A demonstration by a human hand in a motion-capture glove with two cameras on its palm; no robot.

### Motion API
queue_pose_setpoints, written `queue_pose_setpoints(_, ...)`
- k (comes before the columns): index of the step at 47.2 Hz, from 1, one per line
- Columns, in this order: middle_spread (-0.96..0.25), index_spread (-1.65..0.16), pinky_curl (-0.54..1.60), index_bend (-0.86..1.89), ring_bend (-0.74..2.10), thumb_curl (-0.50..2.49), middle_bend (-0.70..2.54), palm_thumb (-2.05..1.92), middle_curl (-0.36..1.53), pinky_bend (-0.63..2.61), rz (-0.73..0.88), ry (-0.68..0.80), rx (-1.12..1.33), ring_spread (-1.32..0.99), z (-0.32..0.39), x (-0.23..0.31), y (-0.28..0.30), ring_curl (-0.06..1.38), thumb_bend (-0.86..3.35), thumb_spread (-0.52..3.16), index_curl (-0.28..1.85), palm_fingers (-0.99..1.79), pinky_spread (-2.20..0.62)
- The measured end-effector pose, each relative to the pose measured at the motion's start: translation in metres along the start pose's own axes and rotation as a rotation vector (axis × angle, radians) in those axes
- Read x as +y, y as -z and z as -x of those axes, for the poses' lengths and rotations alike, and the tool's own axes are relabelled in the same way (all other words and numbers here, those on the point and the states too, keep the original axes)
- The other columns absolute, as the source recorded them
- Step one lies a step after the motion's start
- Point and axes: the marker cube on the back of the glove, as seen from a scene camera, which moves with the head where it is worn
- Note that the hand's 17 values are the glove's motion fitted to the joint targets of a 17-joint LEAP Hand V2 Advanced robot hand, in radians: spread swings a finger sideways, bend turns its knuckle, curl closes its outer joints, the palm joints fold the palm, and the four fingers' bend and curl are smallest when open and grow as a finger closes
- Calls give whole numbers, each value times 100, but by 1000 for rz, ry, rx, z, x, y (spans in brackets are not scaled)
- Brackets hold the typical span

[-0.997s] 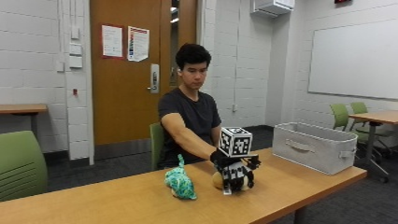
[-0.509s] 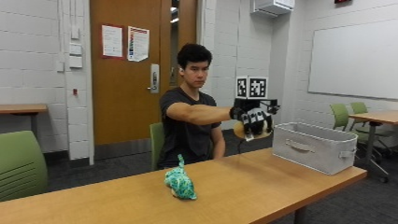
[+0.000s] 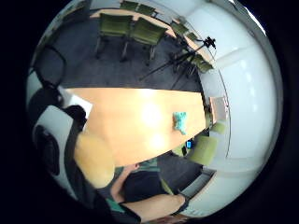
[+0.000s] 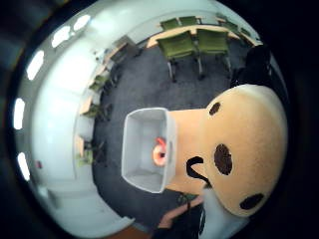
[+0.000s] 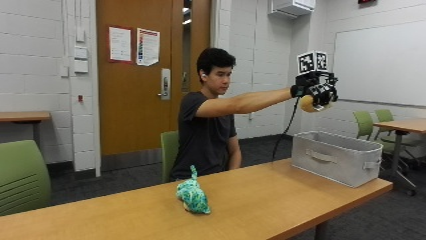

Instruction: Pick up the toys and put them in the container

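So a green toy is sitting on the counter, well below the hand and off to the side, over in front of the person, who is sitting behind the counter. The person's arm is reaching straight out at about shoulder height. At the end of it the gloved hand is curling its fingers around a tan plush, holding it up in the air. The plush is hanging high above the bin, well apart from it, more or less over the bin's near end. The bin is grey with a handle on its side and is sitting at the far end of the counter, below the hand.

From the thumb-side palm camera the plush is filling a big chunk of the view, tan with dark spots, so it's sitting right up against the palm. Past it you're looking straight down into the bin, and there's an orange toy lying on its bottom. The little-finger-side camera is looking back along the counter, with the green toy lying on it far from the hand.
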Motion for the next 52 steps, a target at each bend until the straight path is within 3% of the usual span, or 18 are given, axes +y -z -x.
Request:
queue_pose_setpoints(10, -43, -43, 42, 34, 115, 93, 76, 67, 75, 95, -8, 245, -48, -43, 143, 42, 6, 56, 12, 46, 58, 108, -43)
queue_pose_setpoints(17, -44, -43, 42, 31, 115, 97, 75, 67, 77, 95, 23, 423, -121, -43, 130, 21, -21, 56, 11, 46, 62, 108, -43)
queue_pose_setpoints(21, -44, -44, 42, 29, 114, 99, 74, 66, 78, 95, 51, 368, -187, -43, 150, 24, -27, 56, 10, 46, 64, 107, -43)
queue_pose_setpoints(29, -45, -45, 42, 25, 113, 103, 72, 67, 80, 95, 201, 326, 2, -43, 147, 22, -59, 56, 9, 46, 69, 108, -43)
queue_pose_setpoints(32, -46, -45, 43, 21, 112, 104, 71, 66, 80, 96, 276, 376, -21, -44, 146, 24, -67, 57, 8, 48, 71, 102, -43)
queue_pose_setpoints(33, -45, -44, 43, 6, 110, 103, 63, 62, 77, 101, 286, 387, -27, -45, 145, 24, -69, 55, 5, 52, 66, 82, -44)
queue_pose_setpoints(34, -43, -43, 47, 0, 108, 101, 56, 56, 76, 110, 286, 389, -32, -44, 143, 24, -71, 56, 2, 59, 65, 64, -43)
queue_pose_setpoints(35, -31, -39, 51, -4, 90, 92, 34, 37, 71, 119, 278, 384, -36, -34, 142, 23, -73, 53, -10, 72, 63, -6, -34)
queue_pose_setpoints(37, -22, -35, 58, 2, 81, 85, 27, 23, 70, 132, 257, 369, -47, -25, 140, 22, -73, 57, -14, 79, 66, -30, -27)
queue_pose_setpoints(43, -6, -31, 49, 0, 57, 70, 17, 2, 59, 135, 217, 444, -37, -13, 120, 20, -72, 38, -8, 93, 46, -24, -13)
queue_pose_setpoints(52, 1, -30, 44, 6, 55, 56, 19, -4, 54, 126, 158, 430, -27, -6, 150, 70, -49, 34, -5, 104, 35, -16, -6)
